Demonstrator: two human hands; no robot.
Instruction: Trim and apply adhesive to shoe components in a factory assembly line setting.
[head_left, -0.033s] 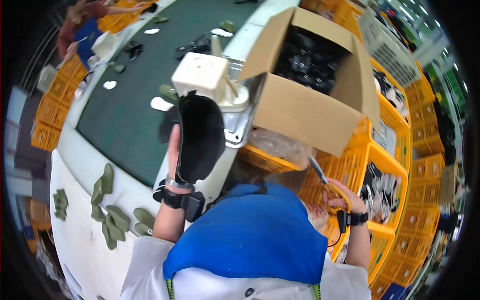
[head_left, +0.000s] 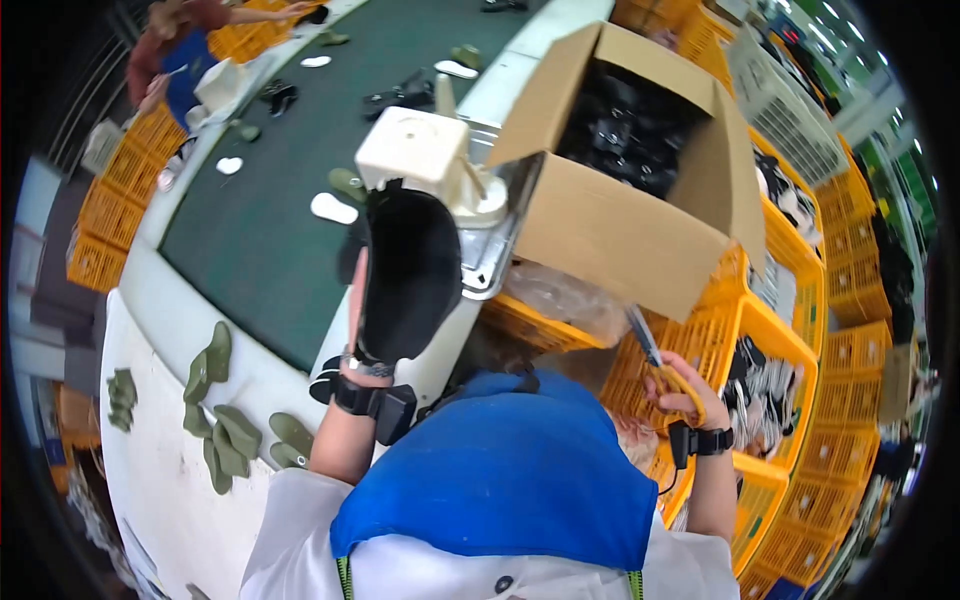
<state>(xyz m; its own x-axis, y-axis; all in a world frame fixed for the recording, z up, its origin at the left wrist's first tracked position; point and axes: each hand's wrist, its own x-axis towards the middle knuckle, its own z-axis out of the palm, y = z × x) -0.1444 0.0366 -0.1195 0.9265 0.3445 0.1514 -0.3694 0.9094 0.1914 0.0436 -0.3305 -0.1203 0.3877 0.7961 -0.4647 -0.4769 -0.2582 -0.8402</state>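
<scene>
Gripping yellow-handled scissors (head_left: 650,348) in the right hand (head_left: 700,385), beside a yellow crate (head_left: 785,345) full of black and white pieces (head_left: 762,405). Holding up a curved black piece (head_left: 412,275) in the partly hidden left hand (head_left: 357,300), in front of a white stand (head_left: 412,145). Pictured next to an open cardboard box (head_left: 620,230) heaped with glossy dark pieces (head_left: 620,130), backed by a green work surface (head_left: 260,230) and stacked yellow crates (head_left: 850,400).
</scene>
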